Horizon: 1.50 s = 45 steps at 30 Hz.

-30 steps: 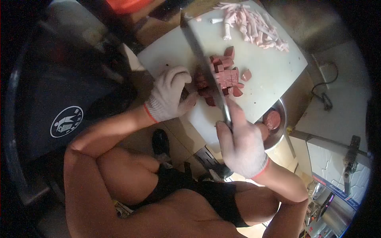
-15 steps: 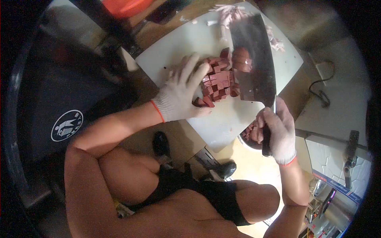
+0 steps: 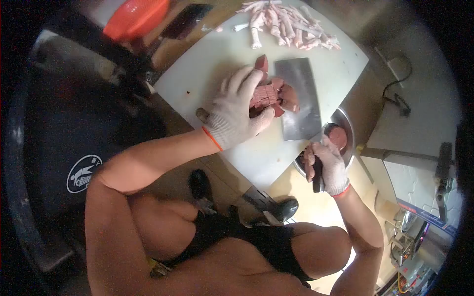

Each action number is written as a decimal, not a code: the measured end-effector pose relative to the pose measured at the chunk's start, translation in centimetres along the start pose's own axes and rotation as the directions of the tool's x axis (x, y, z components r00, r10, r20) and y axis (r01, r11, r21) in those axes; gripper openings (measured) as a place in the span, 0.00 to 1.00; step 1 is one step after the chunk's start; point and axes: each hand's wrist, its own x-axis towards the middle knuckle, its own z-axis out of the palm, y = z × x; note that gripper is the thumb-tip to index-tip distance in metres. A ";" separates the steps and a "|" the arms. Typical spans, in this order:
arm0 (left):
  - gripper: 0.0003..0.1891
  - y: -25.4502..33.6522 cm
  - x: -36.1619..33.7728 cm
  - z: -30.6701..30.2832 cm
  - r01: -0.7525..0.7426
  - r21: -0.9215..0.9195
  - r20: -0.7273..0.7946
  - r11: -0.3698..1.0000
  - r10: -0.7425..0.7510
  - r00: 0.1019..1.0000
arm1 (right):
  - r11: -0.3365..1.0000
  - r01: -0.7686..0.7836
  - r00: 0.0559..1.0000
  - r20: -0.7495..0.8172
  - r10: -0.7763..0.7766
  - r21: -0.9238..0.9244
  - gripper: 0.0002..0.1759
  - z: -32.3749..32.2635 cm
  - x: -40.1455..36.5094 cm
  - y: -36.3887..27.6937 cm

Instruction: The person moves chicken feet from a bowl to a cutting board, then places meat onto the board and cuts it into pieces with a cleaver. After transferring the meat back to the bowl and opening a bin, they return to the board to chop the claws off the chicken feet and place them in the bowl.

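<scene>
My left hand [image 3: 237,108], in a white glove with an orange cuff, curls around a pile of dark red meat cubes [image 3: 264,94] on the white cutting board [image 3: 197,74]. My right hand [image 3: 330,163], also gloved, grips the dark handle of a wide cleaver [image 3: 299,98]. The blade lies low and nearly flat over the board, its left side beside and partly under some of the cut pieces. Below the board's right corner sits a metal bowl [image 3: 349,143] with more red meat, partly hidden by my right hand.
Pale chicken feet [image 3: 286,27] lie in a heap at the board's far edge. An orange basin [image 3: 136,18] is at the upper left, above a large black bin [image 3: 113,123]. A cable [image 3: 399,93] runs along the right side.
The cleaver has come down from upright over the board to nearly flat beside the meat. My left hand has shifted slightly with the cubes, and the bowl shows more.
</scene>
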 end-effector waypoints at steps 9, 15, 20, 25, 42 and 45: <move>0.29 -0.2 0.9 3.6 0.089 -0.212 -0.228 0.973 -0.137 0.964 | 0.994 -0.109 0.974 0.196 0.112 -0.025 0.07 4.1 0.9 0.1; 0.26 2.9 2.9 5.3 0.082 -0.217 -0.199 0.973 -0.127 0.972 | 0.987 -0.143 0.971 0.203 0.126 0.068 0.09 2.0 -0.8 -0.4; 0.23 9.4 7.7 9.5 -0.104 -0.331 -0.282 0.938 0.007 0.959 | 0.999 -0.005 1.000 0.023 0.005 0.040 0.10 -3.3 -5.0 -1.6; 0.21 17.4 12.0 18.1 -0.319 -0.403 -0.466 0.858 0.108 0.878 | 0.991 0.130 0.949 -0.286 -0.130 -0.019 0.17 -8.2 -10.5 -1.9; 0.22 14.3 14.5 13.6 -0.097 -0.322 0.240 0.942 0.180 0.954 | 0.817 0.129 0.692 -0.539 -0.480 -0.563 0.16 -18.7 -1.9 15.9; 0.25 8.0 15.4 7.9 0.071 0.270 0.203 0.960 -0.129 0.971 | 0.702 -0.061 0.711 -0.525 -0.468 -0.709 0.19 -19.2 -1.3 15.4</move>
